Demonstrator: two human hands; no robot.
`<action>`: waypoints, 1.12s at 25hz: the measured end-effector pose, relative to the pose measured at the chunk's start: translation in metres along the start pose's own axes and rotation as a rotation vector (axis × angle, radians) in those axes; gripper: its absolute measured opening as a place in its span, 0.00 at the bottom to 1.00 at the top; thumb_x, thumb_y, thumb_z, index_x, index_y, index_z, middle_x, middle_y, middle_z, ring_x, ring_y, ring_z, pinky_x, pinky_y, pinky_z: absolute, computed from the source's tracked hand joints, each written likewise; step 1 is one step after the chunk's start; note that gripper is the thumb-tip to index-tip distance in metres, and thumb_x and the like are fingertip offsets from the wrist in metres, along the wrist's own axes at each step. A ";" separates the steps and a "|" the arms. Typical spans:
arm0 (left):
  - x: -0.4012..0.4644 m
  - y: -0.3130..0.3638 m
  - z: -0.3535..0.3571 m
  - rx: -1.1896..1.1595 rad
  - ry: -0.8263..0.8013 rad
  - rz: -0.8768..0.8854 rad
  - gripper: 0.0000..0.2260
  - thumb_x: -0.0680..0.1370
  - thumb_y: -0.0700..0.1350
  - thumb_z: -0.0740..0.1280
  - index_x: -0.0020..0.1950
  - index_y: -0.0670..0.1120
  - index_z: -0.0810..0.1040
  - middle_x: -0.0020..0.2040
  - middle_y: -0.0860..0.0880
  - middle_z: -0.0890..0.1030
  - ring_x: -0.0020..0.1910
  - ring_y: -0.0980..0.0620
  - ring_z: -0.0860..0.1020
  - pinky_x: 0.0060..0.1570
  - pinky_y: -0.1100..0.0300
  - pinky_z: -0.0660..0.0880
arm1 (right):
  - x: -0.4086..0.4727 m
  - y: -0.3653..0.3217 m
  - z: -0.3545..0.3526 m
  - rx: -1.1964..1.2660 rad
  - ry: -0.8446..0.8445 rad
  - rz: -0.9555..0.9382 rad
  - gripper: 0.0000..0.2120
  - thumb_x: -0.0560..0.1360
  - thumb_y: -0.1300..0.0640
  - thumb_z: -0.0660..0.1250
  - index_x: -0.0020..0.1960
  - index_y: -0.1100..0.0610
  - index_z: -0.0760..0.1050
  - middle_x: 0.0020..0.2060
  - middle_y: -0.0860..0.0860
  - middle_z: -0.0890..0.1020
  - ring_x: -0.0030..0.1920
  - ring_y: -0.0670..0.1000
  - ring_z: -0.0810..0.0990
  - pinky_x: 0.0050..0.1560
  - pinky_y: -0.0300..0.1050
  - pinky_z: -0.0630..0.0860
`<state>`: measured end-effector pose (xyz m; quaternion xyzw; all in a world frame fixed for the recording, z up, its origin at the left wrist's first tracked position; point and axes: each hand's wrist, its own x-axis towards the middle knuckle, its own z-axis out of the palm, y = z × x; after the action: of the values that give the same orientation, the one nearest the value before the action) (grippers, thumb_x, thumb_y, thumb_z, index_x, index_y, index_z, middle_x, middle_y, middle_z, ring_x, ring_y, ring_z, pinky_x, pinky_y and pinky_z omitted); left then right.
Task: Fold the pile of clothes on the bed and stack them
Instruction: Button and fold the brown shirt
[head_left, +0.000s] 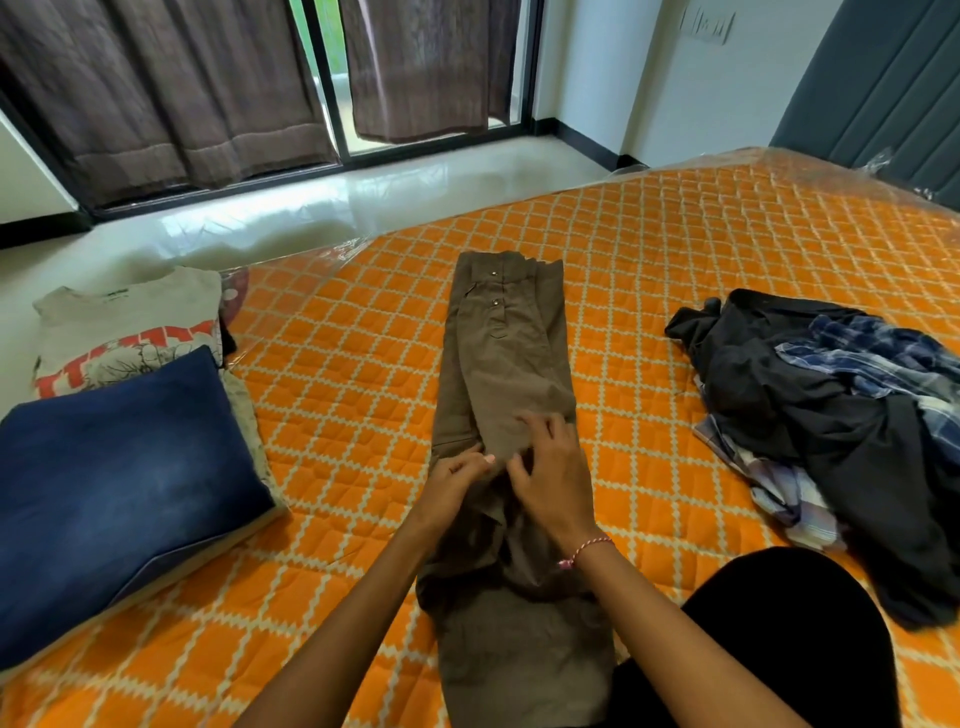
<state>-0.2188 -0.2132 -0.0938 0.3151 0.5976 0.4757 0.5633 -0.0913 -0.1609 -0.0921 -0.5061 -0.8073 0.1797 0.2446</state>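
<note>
Meanwhile both hands (462, 480) (545, 478) pinch brown trousers (511, 364) on the orange quilted bed (649, 249) near dark curtains (156, 93).

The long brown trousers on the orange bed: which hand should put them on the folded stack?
Probably the left hand: the folded blue jeans lie on its side of the long brown trousers. The right hand would reach across.
</note>
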 end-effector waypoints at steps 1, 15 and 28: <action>-0.006 -0.006 -0.001 0.192 -0.037 0.059 0.08 0.79 0.43 0.64 0.53 0.44 0.82 0.67 0.53 0.69 0.69 0.56 0.65 0.69 0.59 0.63 | 0.005 0.008 0.005 -0.192 -0.043 -0.134 0.21 0.69 0.60 0.70 0.62 0.51 0.76 0.63 0.57 0.75 0.64 0.59 0.73 0.58 0.53 0.72; -0.030 -0.040 -0.007 0.395 0.367 -0.021 0.05 0.77 0.40 0.67 0.52 0.44 0.77 0.48 0.45 0.80 0.46 0.50 0.79 0.43 0.57 0.77 | -0.005 0.018 0.032 0.030 -0.740 -0.146 0.33 0.80 0.45 0.58 0.78 0.50 0.45 0.76 0.46 0.48 0.76 0.44 0.45 0.76 0.48 0.51; 0.022 0.011 0.017 1.930 -0.043 0.175 0.18 0.82 0.38 0.51 0.71 0.36 0.64 0.68 0.37 0.70 0.66 0.41 0.71 0.63 0.51 0.69 | 0.054 0.050 0.032 -0.300 -0.547 0.188 0.30 0.82 0.41 0.45 0.78 0.53 0.44 0.78 0.50 0.46 0.77 0.52 0.41 0.74 0.60 0.46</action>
<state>-0.2079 -0.1854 -0.0908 0.6939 0.6951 -0.1849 0.0358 -0.0928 -0.0917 -0.1335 -0.5418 -0.8103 0.2099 -0.0762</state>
